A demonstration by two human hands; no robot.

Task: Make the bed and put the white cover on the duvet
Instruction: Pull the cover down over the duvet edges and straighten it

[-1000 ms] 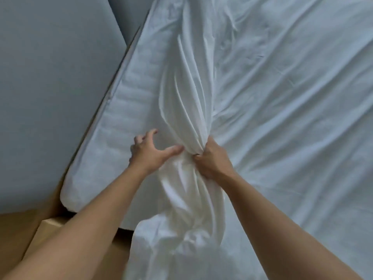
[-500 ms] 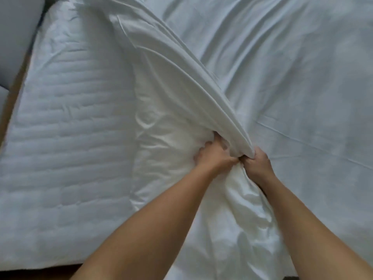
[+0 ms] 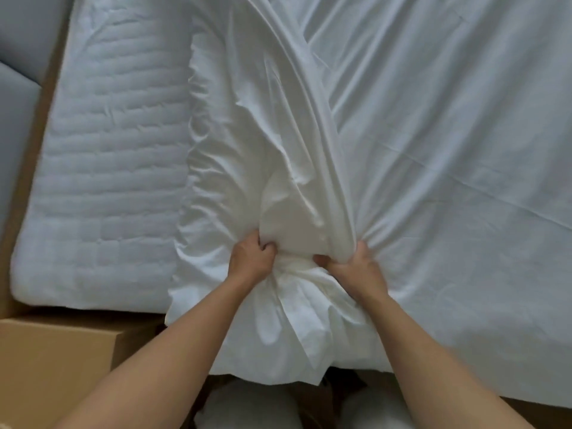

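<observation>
A white cover lies spread over most of the bed, wrinkled, with a thick ridge of gathered folds running from the top middle down to my hands. My left hand grips bunched white fabric at the near edge. My right hand grips the gathered folds just to its right, a small gap between the two hands. Below my hands, bunched cloth hangs over the bed's near edge. A quilted white pad lies bare on the left side of the bed.
A tan wooden bed frame shows at the lower left corner. Grey padded panels stand along the left. White fabric on my legs appears at the bottom middle.
My hands have moved apart slightly on the bunched fabric. The raised fold has dropped flatter onto the bed. The view has shifted, showing the frame corner again.
</observation>
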